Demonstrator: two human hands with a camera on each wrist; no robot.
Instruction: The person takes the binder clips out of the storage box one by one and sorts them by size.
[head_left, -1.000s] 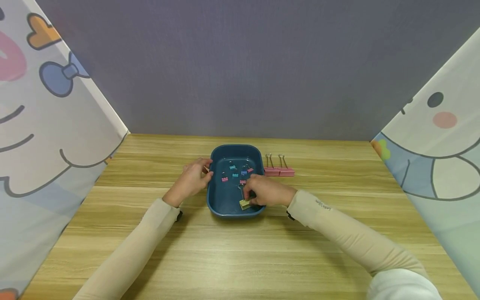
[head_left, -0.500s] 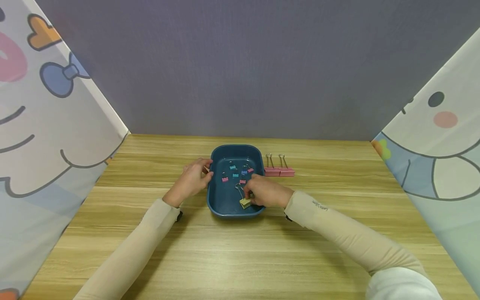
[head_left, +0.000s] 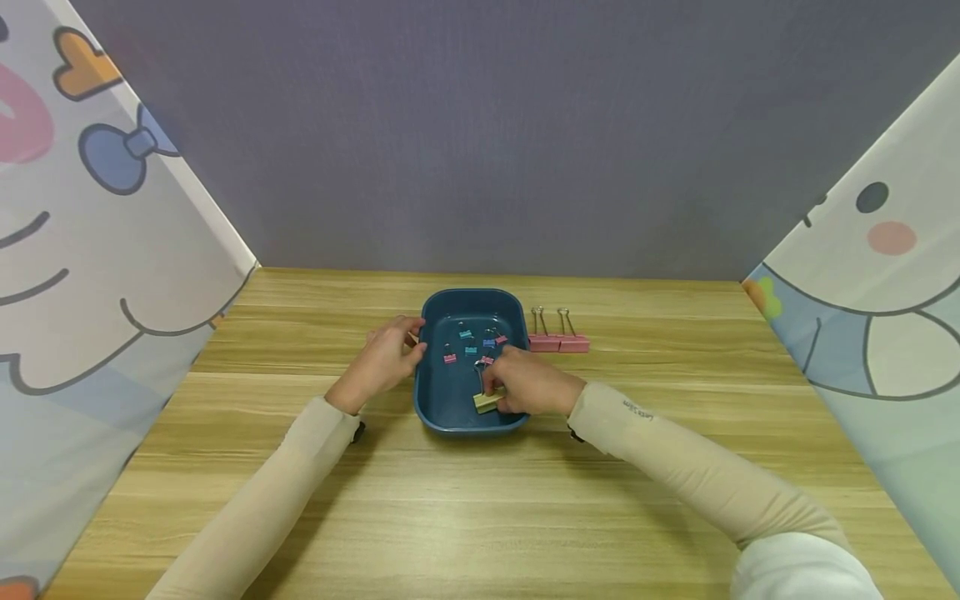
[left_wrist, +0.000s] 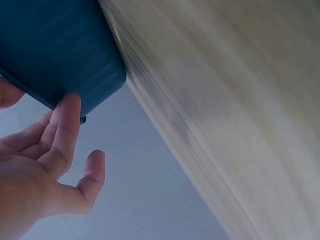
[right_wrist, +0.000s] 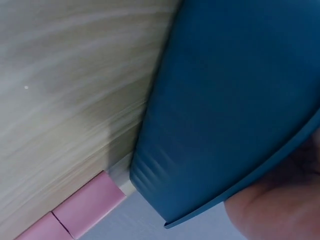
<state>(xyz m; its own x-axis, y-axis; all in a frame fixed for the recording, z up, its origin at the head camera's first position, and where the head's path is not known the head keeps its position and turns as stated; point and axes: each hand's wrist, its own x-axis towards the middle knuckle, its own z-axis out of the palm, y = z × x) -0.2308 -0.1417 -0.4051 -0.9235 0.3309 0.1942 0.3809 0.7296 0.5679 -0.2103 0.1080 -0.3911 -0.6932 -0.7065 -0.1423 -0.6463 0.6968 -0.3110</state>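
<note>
Inside a dark blue plastic bin [head_left: 446,408], my right hand [head_left: 531,382] pinches a large yellow binder clip [head_left: 486,402] near the bin's front. The clip's wire handle stands up toward the back. My left hand [head_left: 381,358] touches the bin's left rim; in the left wrist view its relaxed fingertips [left_wrist: 70,105] rest against the outer wall, with one finger held apart. Several small binder clips lie in the bin, among them a pink one [head_left: 449,358], a teal one [head_left: 470,351] and a blue one [head_left: 489,342]. In the right wrist view the bin wall hides the yellow clip.
Two large pink binder clips [head_left: 558,343] stand side by side, just right of the bin, handles toward the back. The wooden table [head_left: 480,508] ends at a grey panel [head_left: 480,142] behind, with cartoon-printed cloths on both sides.
The yellow clip has shifted slightly back and left in my right hand's fingers, and its handle has turned a little. The left hand keeps its place at the rim.
</note>
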